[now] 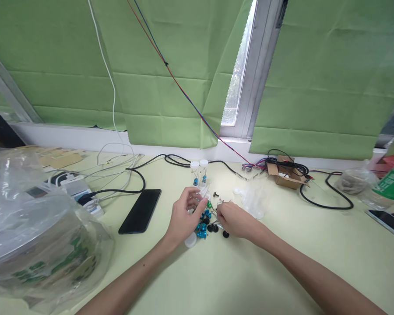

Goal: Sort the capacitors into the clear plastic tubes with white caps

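In the head view my left hand [183, 215] is curled, thumb and fingers closing around a small clear and whitish piece [203, 190] whose kind does not show. To its right my right hand [231, 217] is closed, knuckles up. A bit of thin metal pokes out by its fingers, and what they grip is hidden. Between and below both hands lie small blue metallic parts [202, 232], a green part [209, 204] and black round pieces [226, 234]. A white round cap [191, 239] rests beside my left wrist. Behind stand two white-capped pieces [204, 162] with thin wires and blue parts.
A black phone [140, 211] lies left of my hands. Crumpled clear plastic [254, 197] is on the right, before a small cardboard box [285, 174] with cables. A large plastic-wrapped container [49, 245] fills the left, near a power strip [82, 192]. A green-labelled bottle [389, 186] lies far right.
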`<state>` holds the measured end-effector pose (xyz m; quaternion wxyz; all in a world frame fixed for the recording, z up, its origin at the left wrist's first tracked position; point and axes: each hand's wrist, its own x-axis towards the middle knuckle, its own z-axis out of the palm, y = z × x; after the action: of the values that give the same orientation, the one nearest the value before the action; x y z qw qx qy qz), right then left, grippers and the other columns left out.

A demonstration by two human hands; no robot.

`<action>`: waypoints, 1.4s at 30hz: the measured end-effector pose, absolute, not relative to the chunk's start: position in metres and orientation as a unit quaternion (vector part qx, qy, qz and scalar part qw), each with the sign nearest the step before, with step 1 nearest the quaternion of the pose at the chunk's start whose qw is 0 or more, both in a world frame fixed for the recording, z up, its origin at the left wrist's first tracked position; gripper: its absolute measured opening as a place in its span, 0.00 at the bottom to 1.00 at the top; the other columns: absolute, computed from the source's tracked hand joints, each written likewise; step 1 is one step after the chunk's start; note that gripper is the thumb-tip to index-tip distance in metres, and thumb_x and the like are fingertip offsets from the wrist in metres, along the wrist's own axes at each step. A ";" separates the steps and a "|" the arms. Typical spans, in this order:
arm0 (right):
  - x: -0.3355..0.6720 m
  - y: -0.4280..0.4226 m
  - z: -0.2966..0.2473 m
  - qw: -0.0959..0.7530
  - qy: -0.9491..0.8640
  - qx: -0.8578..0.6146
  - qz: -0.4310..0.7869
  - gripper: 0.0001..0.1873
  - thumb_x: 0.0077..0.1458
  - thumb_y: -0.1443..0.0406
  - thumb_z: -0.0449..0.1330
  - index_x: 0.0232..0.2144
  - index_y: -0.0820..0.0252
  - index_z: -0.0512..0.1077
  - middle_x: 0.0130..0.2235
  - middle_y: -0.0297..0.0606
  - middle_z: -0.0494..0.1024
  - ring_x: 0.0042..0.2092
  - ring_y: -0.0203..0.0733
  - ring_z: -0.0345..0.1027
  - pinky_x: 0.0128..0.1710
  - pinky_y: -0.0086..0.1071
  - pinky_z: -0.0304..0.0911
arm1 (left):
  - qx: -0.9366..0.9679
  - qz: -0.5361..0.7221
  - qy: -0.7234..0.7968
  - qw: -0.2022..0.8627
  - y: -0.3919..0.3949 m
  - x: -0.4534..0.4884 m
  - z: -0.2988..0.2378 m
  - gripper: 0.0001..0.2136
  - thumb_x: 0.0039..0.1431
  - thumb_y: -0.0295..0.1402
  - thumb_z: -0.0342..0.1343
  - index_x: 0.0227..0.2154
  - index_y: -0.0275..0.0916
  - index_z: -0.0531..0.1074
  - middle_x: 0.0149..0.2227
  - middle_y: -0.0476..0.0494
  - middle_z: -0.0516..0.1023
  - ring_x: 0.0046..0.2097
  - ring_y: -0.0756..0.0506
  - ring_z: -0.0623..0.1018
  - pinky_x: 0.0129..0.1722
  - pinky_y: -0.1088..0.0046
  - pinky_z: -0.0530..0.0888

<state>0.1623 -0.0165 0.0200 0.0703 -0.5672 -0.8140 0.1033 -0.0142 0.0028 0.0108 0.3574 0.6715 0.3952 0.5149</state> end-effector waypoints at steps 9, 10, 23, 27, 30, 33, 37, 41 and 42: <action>0.165 -0.029 0.042 0.128 -0.794 -0.582 0.118 0.09 0.62 0.74 0.48 0.31 0.60 0.62 0.35 0.43 0.69 0.34 0.41 0.64 0.30 0.30 0.55 | 0.669 0.517 0.397 0.356 0.003 -0.014 0.012 0.14 0.58 0.41 0.58 0.42 0.41 0.65 0.35 0.48 0.74 0.30 0.50 0.75 0.31 0.74 0.73; 0.166 -0.029 0.043 0.134 -0.796 -0.579 0.114 0.09 0.61 0.74 0.48 0.30 0.60 0.62 0.34 0.42 0.70 0.34 0.41 0.64 0.31 0.30 0.55 | 0.669 0.518 0.397 0.356 0.003 -0.014 0.012 0.14 0.58 0.41 0.58 0.42 0.41 0.65 0.34 0.47 0.74 0.30 0.50 0.75 0.31 0.74 0.73; 0.183 -0.033 0.090 0.368 -0.751 -0.543 0.077 0.10 0.62 0.69 0.49 0.29 0.58 0.64 0.28 0.35 0.72 0.29 0.38 0.63 0.29 0.30 0.55 | 0.705 0.508 0.406 0.282 0.004 -0.015 0.011 0.12 0.58 0.40 0.58 0.42 0.42 0.66 0.34 0.48 0.75 0.34 0.48 0.76 0.35 0.72 0.74; 0.186 -0.034 0.100 0.421 -0.731 -0.534 0.065 0.10 0.63 0.68 0.50 0.29 0.58 0.66 0.27 0.35 0.73 0.29 0.38 0.65 0.31 0.31 0.57 | 0.731 0.494 0.404 0.240 0.003 -0.016 0.009 0.11 0.58 0.39 0.58 0.41 0.41 0.67 0.34 0.48 0.75 0.34 0.48 0.75 0.37 0.71 0.73; 0.185 -0.033 0.098 0.422 -0.737 -0.523 0.075 0.10 0.62 0.67 0.50 0.29 0.58 0.67 0.28 0.35 0.74 0.30 0.38 0.66 0.32 0.31 0.58 | 0.761 0.474 0.387 0.215 0.000 -0.016 0.010 0.11 0.58 0.38 0.57 0.42 0.41 0.67 0.34 0.47 0.75 0.34 0.48 0.75 0.38 0.70 0.73; 0.182 -0.031 0.094 0.407 -0.753 -0.509 0.090 0.10 0.62 0.68 0.50 0.29 0.58 0.68 0.29 0.35 0.74 0.30 0.38 0.66 0.32 0.31 0.59 | 0.781 0.462 0.367 0.203 -0.002 -0.017 0.010 0.11 0.58 0.37 0.57 0.42 0.40 0.68 0.35 0.46 0.75 0.36 0.47 0.75 0.39 0.70 0.73; 0.180 -0.031 0.090 0.390 -0.782 -0.477 0.095 0.09 0.62 0.68 0.50 0.31 0.58 0.69 0.32 0.36 0.76 0.31 0.38 0.67 0.32 0.30 0.60 | 0.792 0.459 0.354 0.192 -0.004 -0.016 0.010 0.11 0.58 0.37 0.57 0.43 0.40 0.68 0.35 0.46 0.75 0.35 0.47 0.74 0.39 0.69 0.73; 0.180 -0.032 0.089 0.377 -0.802 -0.454 0.089 0.08 0.62 0.69 0.52 0.32 0.57 0.69 0.32 0.35 0.75 0.32 0.37 0.67 0.33 0.29 0.59 | 0.794 0.459 0.349 0.194 -0.004 -0.017 0.010 0.11 0.58 0.36 0.57 0.43 0.40 0.68 0.35 0.46 0.75 0.35 0.47 0.74 0.39 0.70 0.73; 0.180 -0.032 0.089 0.376 -0.806 -0.450 0.085 0.08 0.62 0.70 0.52 0.33 0.57 0.69 0.32 0.34 0.75 0.32 0.37 0.67 0.33 0.29 0.59 | 0.794 0.459 0.348 0.195 -0.004 -0.017 0.010 0.11 0.58 0.35 0.57 0.43 0.40 0.68 0.35 0.46 0.75 0.35 0.47 0.74 0.39 0.70 0.73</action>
<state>0.1804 -0.0320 0.0894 0.3757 -0.4496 -0.8059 0.0853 -0.0167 -0.0039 0.0099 0.1954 0.7939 0.3483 0.4585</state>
